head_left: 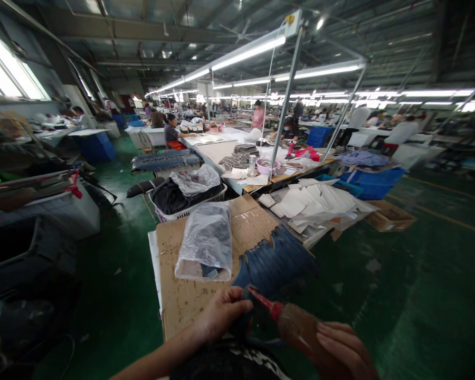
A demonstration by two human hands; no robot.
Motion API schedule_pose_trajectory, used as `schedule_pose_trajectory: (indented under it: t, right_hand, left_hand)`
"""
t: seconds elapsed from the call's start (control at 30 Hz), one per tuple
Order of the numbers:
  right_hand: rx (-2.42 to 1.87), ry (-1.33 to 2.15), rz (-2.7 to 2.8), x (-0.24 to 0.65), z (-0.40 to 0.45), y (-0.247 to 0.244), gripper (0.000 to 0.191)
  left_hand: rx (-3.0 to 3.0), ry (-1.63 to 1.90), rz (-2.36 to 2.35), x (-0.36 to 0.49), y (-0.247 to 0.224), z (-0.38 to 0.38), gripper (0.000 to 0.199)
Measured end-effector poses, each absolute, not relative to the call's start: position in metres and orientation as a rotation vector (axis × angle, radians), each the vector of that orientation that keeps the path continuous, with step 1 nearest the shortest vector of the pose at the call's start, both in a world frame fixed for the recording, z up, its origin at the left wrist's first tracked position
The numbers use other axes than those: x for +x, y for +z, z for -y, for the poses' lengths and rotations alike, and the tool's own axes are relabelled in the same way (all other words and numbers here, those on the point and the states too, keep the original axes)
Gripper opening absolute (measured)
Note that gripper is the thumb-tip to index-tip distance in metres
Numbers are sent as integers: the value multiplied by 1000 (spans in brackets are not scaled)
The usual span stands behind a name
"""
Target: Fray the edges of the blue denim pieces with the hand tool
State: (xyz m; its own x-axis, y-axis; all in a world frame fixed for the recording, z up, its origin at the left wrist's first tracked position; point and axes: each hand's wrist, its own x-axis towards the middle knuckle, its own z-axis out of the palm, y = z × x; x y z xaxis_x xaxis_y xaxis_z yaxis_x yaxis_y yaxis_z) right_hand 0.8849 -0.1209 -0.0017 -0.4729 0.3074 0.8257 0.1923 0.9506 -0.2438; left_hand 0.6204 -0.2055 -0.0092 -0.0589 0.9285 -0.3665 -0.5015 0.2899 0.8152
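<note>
My left hand (224, 311) pinches a dark blue fabric piece (243, 319) at the bottom centre. In my right hand (346, 345) is a brown glue bottle (301, 327) with a red nozzle, tilted so that its tip touches or nearly touches the fabric beside my left thumb. Just beyond my hands, overlapping dark blue fabric pieces (275, 258) lie fanned out over the edge of a cardboard sheet (182, 301). A clear plastic bag (206, 240) with dark contents rests on the same cardboard.
Behind the cardboard stands a white basket (182, 214) of dark cloth. White sheets (312, 203) are piled to its right, near a metal post (287, 100) and a pink bowl (267, 167). Grey bins (35, 248) stand at left. Several people work farther back.
</note>
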Motion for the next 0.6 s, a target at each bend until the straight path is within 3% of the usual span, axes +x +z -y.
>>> schedule_pose_trajectory:
  t: [0.6]
  right_hand:
    - [-380,219,2010,882,129,-12,23]
  left_hand:
    - [519,1217,-1100,618,-14,210,37]
